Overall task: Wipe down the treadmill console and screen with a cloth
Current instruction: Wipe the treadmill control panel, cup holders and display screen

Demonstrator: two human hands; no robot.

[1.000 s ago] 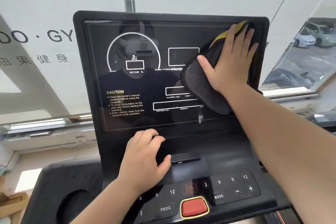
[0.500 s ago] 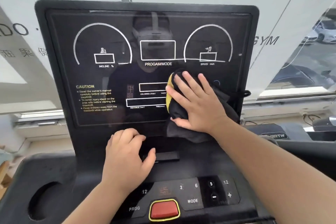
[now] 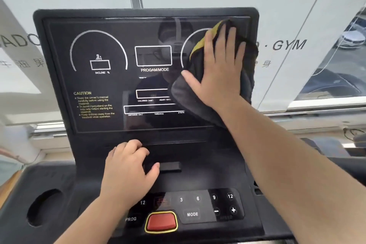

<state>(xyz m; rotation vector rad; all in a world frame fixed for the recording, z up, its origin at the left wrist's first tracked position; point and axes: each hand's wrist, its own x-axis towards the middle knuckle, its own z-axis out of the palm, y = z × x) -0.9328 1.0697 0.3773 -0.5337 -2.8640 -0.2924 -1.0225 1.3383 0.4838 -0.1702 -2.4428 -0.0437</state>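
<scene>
— Where's the cloth right now?

— My right hand (image 3: 219, 69) has the dark cloth (image 3: 200, 93), yellow along one edge, pressed flat to the upper right of the screen (image 3: 111, 85), over the right-hand dial. My fingers (image 3: 230, 43) are spread wide on top of it, palm down, pinching nothing.

— And your other hand?

— My left hand (image 3: 126, 172) rests on the console (image 3: 213, 166) just below the screen, fingers curled and close together, thumb out beside a small black bar (image 3: 171, 166). It holds nothing. The red button (image 3: 161, 221) sits near my wrist, beside the MODE key (image 3: 192, 214).
</scene>
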